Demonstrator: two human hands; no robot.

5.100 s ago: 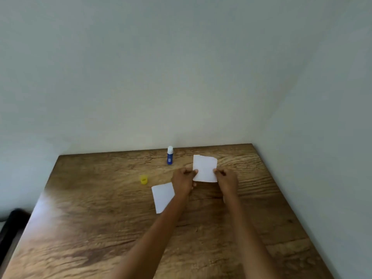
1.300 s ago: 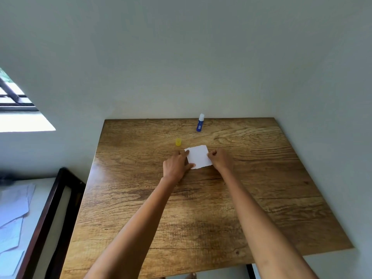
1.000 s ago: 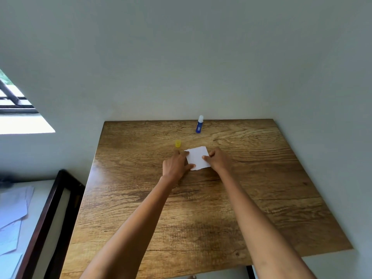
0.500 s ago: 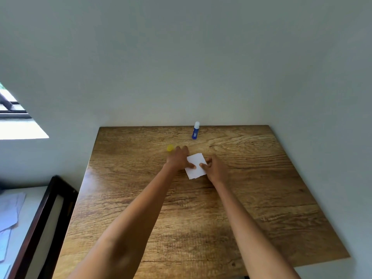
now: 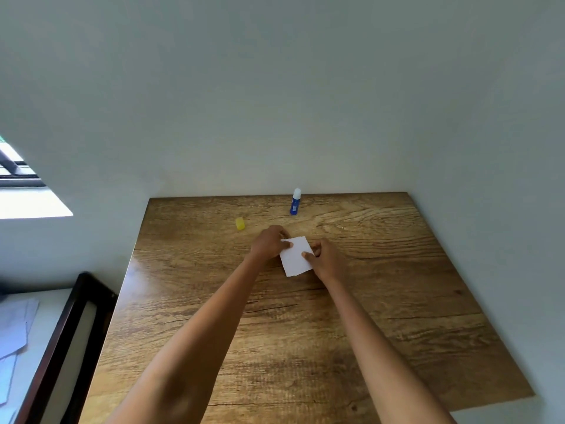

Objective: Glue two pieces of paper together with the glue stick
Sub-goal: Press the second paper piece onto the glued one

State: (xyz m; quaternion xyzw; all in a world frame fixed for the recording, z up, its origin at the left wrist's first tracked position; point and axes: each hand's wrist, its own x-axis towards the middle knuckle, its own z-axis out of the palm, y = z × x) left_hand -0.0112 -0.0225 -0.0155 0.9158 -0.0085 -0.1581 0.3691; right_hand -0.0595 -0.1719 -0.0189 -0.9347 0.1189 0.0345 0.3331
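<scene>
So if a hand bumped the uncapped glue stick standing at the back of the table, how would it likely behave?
The glue stick stands upright, tall and narrow, so a bump would probably tip it. Its round body would then likely roll on the flat table. With the yellow cap off, the exposed tip might smear.

White paper (image 5: 296, 256) flat; glue stick (image 5: 295, 202) upright, uncapped.

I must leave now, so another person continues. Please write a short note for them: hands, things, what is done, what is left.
Left hand and right hand: both press fingertips on the paper, holding nothing.
Paper lies flat mid-table; only one white piece shows, a second beneath cannot be told.
Glue stick stands uncapped at the far edge; yellow cap lies to its left.
Left: check the bond, recap the glue.
</scene>
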